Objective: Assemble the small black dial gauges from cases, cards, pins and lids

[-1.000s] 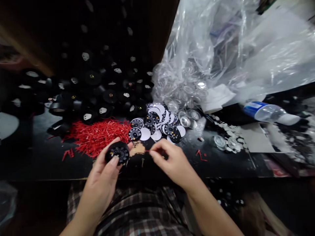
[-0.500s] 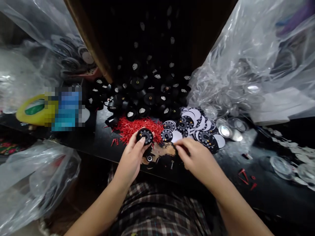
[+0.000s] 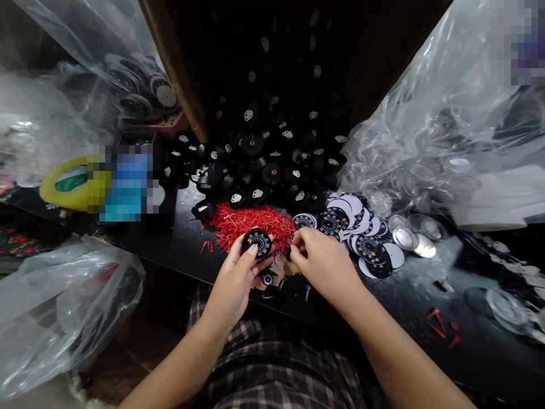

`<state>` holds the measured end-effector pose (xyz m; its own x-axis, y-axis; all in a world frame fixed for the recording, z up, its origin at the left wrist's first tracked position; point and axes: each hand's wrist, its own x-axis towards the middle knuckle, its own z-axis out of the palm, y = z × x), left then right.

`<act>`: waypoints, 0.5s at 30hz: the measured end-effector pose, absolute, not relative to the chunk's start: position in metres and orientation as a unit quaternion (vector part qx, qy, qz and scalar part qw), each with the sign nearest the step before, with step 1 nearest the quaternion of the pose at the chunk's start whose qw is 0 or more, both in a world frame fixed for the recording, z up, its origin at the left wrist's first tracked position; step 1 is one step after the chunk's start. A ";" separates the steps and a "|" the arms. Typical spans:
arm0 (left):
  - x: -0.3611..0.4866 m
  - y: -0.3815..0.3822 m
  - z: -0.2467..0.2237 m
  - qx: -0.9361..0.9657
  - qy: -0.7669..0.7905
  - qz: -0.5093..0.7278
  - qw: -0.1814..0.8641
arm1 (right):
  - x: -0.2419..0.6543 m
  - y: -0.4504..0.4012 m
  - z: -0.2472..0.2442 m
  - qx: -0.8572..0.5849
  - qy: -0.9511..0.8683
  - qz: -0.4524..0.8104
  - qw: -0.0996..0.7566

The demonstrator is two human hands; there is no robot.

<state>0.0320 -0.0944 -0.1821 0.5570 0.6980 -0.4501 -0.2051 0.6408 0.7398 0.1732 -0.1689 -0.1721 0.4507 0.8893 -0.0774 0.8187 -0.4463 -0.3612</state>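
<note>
My left hand (image 3: 235,279) grips a round black gauge (image 3: 263,237) by its rim, the thumb lying across its numbered dial face. Just to the right, my right hand (image 3: 326,262) is closed with fingertips pinched together; whatever they hold, if anything, is hidden. Its fingertips are by the right edge of a heap of thin red pointers (image 3: 249,218). Loose printed dial discs (image 3: 369,246), some turned white side up, overlap beside and behind my right hand. On the worn patch of the bench lies a small ring-shaped part (image 3: 267,279).
Many black gauge housings (image 3: 274,172) are piled behind the pointers. Clear plastic bags hold round transparent covers (image 3: 404,238) at the right. A yellow tape roll (image 3: 55,184) stands at the left. Several red bits (image 3: 436,321) lie on the dark bench (image 3: 395,307).
My right hand has moved up and left from the bare bench to the pointers' edge, closer to the gauge. The left hand keeps hold of the gauge. The whole view has shifted slightly.
</note>
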 end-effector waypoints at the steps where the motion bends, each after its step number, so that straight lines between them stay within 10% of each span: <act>1: 0.031 -0.097 -0.181 0.317 0.379 0.264 0.828 | 0.174 -0.172 -0.172 -0.839 -0.491 0.147 0.184; 6: 0.032 -0.114 -0.176 0.246 0.339 0.186 0.889 | 0.170 -0.187 -0.168 -0.789 -0.404 0.264 0.381; 15: 0.029 -0.114 -0.178 0.431 0.330 0.207 0.814 | 0.164 -0.208 -0.159 -0.780 -0.540 0.111 0.298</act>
<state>0.0295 -0.1139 -0.1777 0.6968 0.6209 -0.3592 -0.0517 0.5429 0.8382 0.1636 -0.2081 -0.1588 0.3929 0.9076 0.1481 0.7755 -0.2405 -0.5837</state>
